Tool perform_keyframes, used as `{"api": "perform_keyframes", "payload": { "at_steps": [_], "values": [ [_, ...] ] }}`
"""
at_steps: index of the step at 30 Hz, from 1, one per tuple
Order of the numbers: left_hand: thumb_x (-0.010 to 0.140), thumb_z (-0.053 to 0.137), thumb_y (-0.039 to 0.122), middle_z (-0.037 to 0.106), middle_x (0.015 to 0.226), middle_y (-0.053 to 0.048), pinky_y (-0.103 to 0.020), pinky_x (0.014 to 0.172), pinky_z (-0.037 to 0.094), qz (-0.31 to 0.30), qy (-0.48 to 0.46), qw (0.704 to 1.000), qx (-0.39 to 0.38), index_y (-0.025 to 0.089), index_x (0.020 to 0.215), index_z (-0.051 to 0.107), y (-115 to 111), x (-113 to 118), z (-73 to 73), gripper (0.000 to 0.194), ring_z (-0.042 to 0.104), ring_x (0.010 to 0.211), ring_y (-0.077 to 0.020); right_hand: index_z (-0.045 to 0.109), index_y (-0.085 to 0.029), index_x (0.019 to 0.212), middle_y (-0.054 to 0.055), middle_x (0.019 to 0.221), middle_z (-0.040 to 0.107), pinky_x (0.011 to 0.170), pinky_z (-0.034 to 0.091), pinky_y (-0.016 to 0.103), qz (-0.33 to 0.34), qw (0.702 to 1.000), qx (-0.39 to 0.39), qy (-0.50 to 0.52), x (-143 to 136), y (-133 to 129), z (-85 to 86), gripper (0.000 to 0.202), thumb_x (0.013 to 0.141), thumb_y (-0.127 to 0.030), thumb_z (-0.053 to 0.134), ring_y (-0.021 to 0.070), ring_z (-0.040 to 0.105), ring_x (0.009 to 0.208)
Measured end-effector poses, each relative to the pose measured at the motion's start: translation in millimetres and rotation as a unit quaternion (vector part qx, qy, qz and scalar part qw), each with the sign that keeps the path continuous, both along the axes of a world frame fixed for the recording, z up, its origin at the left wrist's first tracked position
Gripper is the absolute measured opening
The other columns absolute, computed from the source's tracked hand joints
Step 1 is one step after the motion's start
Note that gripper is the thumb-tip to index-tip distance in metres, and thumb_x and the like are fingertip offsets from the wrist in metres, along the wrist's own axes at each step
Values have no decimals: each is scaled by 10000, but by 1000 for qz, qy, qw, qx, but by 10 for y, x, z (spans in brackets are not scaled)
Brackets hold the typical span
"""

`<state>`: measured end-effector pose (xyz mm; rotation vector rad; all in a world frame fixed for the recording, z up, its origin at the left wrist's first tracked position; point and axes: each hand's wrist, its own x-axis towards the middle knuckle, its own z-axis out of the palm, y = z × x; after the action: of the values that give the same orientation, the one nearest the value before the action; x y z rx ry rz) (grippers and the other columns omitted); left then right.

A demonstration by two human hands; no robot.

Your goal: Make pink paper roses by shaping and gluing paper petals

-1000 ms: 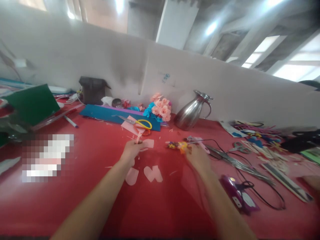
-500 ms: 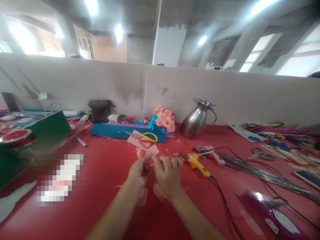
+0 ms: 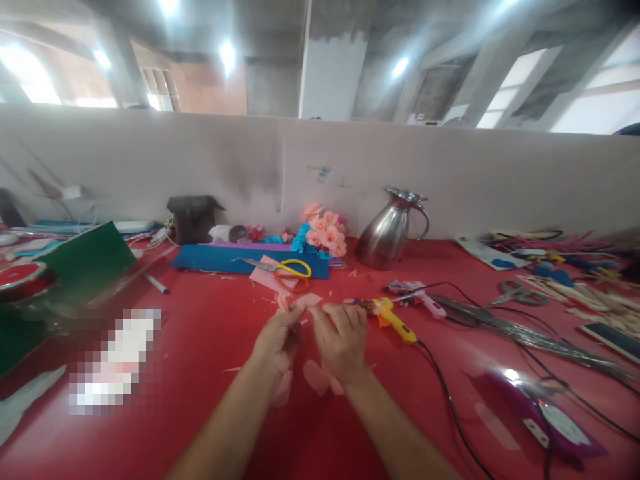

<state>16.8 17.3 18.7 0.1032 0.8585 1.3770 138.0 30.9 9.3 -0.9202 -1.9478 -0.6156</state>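
Observation:
Near the middle of the red table, my left hand and my right hand meet at the fingertips. Between them is a small pale pink paper piece, pinched by both hands. The fingers of both hands are curled. Below the hands lie loose pink petals. Just beyond are yellow-handled scissors on pink paper and a blue sheet. A yellow glue gun rests right of my right hand.
Pink paper flowers and a steel jug stand at the back. A pink glue gun, grey scissors, cables and a purple device lie right. A green board and pen are left.
The view has shifted slightly, moving the background up and left. Both hands stay together, and the pink piece between the fingertips shows at a different angle.

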Motion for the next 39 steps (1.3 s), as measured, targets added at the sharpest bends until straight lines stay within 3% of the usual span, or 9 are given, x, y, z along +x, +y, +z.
{"api": "perform_keyframes", "payload": {
  "at_steps": [5,9,13,20,24,28,34,39],
  "values": [
    [586,748,277,456,507,58,-139,455,310,-19,110,989,100,130,814,620,-37,2,62,300,378,454,-32,602,-199,905,65,881,627,798,397,340,45,990,-51,127,126,45,61,165,824,-105,494,175,550,844],
    [616,713,311,464,556,41,-142,503,317,-6,169,978,119,116,788,641,-30,-7,57,269,380,505,-36,579,-200,834,49,821,613,766,424,336,54,952,-115,280,202,48,108,46,814,-192,539,176,546,804],
    [610,707,292,477,599,36,-144,485,288,-27,167,979,112,119,865,633,8,-32,-17,317,371,498,-30,579,-191,812,36,798,598,726,432,314,72,871,-248,418,197,44,114,132,791,-321,573,163,537,742],
    [634,687,287,518,580,37,-158,487,285,-27,177,973,144,170,771,512,3,25,-74,251,389,480,-45,630,-202,810,14,811,642,752,439,297,214,710,-417,525,92,14,147,156,718,-328,639,156,570,776],
    [627,676,240,535,639,22,-164,511,293,-52,170,971,162,156,776,543,-33,87,-45,216,394,511,-44,641,-205,766,3,768,645,739,444,291,239,667,-446,547,38,-12,153,128,687,-303,664,150,575,756],
    [636,644,212,518,659,21,-175,525,288,-65,186,965,173,146,777,576,-62,124,2,170,386,528,-45,640,-201,770,10,768,649,722,450,291,235,666,-446,550,25,-21,123,132,692,-303,666,151,579,742],
    [673,605,219,510,680,18,-198,557,297,-87,215,954,192,148,732,563,-85,159,6,102,390,555,-60,645,-193,809,29,779,655,675,438,292,169,728,-431,505,28,-33,103,182,706,-344,646,161,572,715],
    [678,594,215,476,651,25,-213,580,305,-87,237,946,204,156,704,547,-90,177,-17,80,389,576,-73,641,-184,808,28,743,643,650,428,287,135,759,-418,482,22,-53,105,210,716,-373,623,161,554,697]
  ]
}}
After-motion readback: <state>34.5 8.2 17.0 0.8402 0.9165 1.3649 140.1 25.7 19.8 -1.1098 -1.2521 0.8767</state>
